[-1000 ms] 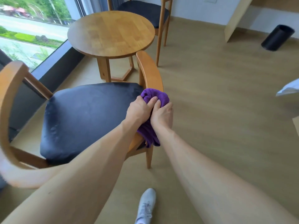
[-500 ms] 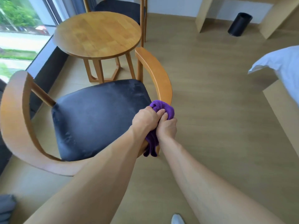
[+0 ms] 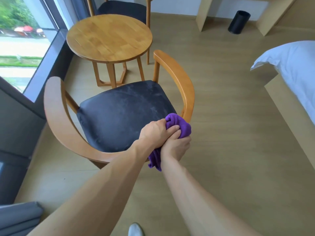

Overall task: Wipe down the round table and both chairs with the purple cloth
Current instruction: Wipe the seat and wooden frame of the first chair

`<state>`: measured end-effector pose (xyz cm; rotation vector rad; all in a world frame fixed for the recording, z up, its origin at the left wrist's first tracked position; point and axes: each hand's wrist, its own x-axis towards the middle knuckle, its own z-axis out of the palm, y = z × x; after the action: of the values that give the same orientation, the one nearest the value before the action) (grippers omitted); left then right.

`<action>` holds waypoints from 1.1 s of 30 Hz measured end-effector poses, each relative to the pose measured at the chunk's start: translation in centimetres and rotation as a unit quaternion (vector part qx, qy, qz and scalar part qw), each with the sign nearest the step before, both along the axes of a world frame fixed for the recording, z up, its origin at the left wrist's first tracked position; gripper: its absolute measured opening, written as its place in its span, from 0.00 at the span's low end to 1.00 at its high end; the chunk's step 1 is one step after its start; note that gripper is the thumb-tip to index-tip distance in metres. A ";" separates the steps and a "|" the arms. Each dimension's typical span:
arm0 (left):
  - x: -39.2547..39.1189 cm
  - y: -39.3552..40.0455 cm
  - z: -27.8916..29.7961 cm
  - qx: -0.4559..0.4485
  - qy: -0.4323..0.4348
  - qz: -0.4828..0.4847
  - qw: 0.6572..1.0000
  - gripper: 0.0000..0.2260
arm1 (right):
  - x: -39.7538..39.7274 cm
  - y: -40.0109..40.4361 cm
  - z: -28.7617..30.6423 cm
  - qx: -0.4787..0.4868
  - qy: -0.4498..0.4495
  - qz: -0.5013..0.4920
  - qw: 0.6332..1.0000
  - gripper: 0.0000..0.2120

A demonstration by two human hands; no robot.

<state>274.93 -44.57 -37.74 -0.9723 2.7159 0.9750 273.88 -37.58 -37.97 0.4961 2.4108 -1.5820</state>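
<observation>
On the wooden floor (image 3: 230, 133), both hands (image 3: 163, 137) clutch purple cloth (image 3: 179, 125) against chair (image 3: 180, 79).

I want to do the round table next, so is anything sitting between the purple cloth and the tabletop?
Only the near chair: its dark seat and curved wooden armrest lie between the purple cloth, held in both hands on the chair's rail, and the round table. Nothing shows on the tabletop itself.

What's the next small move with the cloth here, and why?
Probably slide the purple cloth further round the near chair's curved wooden rail toward the back. Both the left hand and the right hand grip it bunched over the rail at the seat's right rear corner, and the long curve on the left lies bare.
</observation>
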 end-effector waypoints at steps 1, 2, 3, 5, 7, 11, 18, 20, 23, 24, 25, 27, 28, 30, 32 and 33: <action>1.0 -0.2 -0.1 0.009 0.019 -0.007 1.000 0.22 | 1.1 -0.2 0.2 -0.009 0.011 -0.010 1.000 0.22; 2.0 -0.5 -0.2 0.016 0.035 -0.014 0.999 0.21 | 2.2 -0.5 0.4 -0.017 0.019 -0.019 0.999 0.22; 3.0 -0.8 -0.5 0.021 0.047 -0.022 0.998 0.20 | 3.2 -0.7 0.5 -0.026 0.023 -0.026 0.999 0.23; 5.0 -1.8 -1.0 0.027 0.061 -0.044 0.997 0.19 | 5.3 -1.2 0.6 -0.041 0.014 -0.036 0.998 0.24; 6.9 -2.8 -1.6 0.027 0.070 -0.063 0.995 0.20 | 7.1 -1.6 0.6 -0.055 -0.004 -0.040 0.998 0.26; 8.8 -3.8 -2.3 0.027 0.101 -0.092 0.990 0.22 | 8.6 -1.7 0.3 -0.086 -0.040 -0.033 0.995 0.27; 4.7 -3.1 -1.5 0.016 0.072 -0.131 0.989 0.20 | 4.3 0.3 -0.5 -0.064 -0.094 0.014 0.993 0.20; 2.6 -2.3 -1.0 -0.001 0.047 -0.135 0.990 0.21 | 2.0 1.1 -0.6 -0.059 -0.150 0.038 0.986 0.21; -0.1 -1.6 -0.3 -0.027 -0.015 -0.126 0.992 0.28 | -1.9 2.3 -0.9 -0.040 -0.211 0.094 0.972 0.23; -0.4 -1.5 -0.2 -0.034 -0.026 -0.120 0.992 0.29 | -3.0 2.6 -0.9 -0.022 -0.204 0.121 0.971 0.24; -0.4 -1.3 -0.2 -0.040 -0.031 -0.114 0.992 0.28 | -4.1 3.0 -0.6 0.002 -0.173 0.155 0.973 0.27; 0.4 -1.0 -0.3 -0.053 -0.032 -0.096 0.993 0.26 | -5.4 4.2 0.4 0.079 -0.009 0.275 0.958 0.35; 1.1 -0.8 -0.3 -0.059 -0.031 -0.079 0.995 0.25 | -5.9 4.7 1.0 0.107 0.115 0.362 0.919 0.37; 2.5 -0.6 0.0 -0.076 -0.039 -0.045 0.995 0.27 | -6.6 4.9 1.7 0.116 0.288 0.535 0.786 0.35; 4.3 -0.5 0.2 -0.125 -0.044 -0.026 0.991 0.33 | -6.9 4.0 2.1 0.087 0.261 0.668 0.691 0.36; 5.4 -0.2 0.0 -0.161 -0.034 -0.006 0.986 0.35 | -6.9 3.5 2.4 0.083 0.227 0.713 0.658 0.36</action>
<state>280.36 -44.74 -37.71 -1.0115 2.8711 0.4960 267.00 -34.11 -35.61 -1.5922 1.9787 -0.6708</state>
